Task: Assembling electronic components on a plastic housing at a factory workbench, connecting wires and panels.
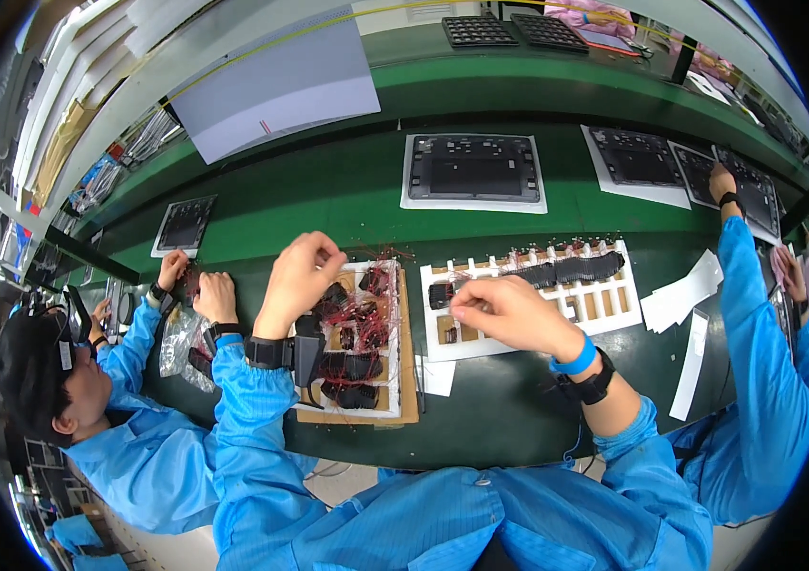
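Note:
My left hand (296, 283) is raised over the upper left corner of a white tray (391, 395) on brown cardboard. Its fingers curl in toward the thumb; whatever they hold, if anything, cannot be made out. Black parts with thin red wires (352, 365) lie tangled in that tray. Over the left part of a second white tray (466, 348) is my right hand (511, 314), thumb and fingers drawn together in a pinch. Any small thing between them is hidden. A row of black parts (587, 268) fills the upper slots of this tray, with red wires along its far edge.
Flat black device panels (473, 169) lie on the green bench (328, 195). White paper strips (689, 366) are at the right. Co-workers in blue work close on both sides; one reaches (723, 183) to the right-hand panels. A shelf frame (90, 252) stands left.

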Motion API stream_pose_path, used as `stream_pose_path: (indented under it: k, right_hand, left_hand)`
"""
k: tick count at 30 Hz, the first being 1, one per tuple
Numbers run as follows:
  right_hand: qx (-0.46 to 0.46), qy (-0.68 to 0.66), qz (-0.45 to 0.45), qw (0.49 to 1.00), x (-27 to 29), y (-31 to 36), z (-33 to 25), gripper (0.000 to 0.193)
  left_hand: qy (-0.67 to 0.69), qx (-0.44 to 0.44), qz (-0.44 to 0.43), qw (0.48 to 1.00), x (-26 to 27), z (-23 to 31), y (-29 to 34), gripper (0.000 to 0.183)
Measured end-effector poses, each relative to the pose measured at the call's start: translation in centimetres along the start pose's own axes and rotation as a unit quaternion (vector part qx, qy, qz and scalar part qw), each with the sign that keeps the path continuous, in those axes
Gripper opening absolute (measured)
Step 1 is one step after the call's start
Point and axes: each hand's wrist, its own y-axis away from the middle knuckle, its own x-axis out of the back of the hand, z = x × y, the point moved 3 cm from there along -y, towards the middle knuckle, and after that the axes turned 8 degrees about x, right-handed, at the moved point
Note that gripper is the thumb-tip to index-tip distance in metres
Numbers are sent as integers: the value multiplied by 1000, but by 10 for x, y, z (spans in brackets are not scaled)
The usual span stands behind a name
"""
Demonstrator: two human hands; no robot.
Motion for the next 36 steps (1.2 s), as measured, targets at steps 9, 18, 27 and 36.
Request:
stream_pose_path:
  k: [9, 18, 27, 36]
  right_hand:
    - [209, 206, -33, 955, -91, -56, 14, 38]
    - [186, 244, 95, 947, -73, -57, 8, 20]
    - [225, 208, -9, 952, -86, -19, -29, 6]
    - [55, 231, -48, 970, -139, -10, -18, 17]
  left_hand:
    - [-60, -182, -129, 973, -37, 17, 71, 14]
    - [-34, -130, 43, 990, 3, 22, 53, 14]
    - [-69, -67, -67, 993, 16, 13, 136, 17]
    - [-107, -19, 76, 991, -36, 10, 164, 29]
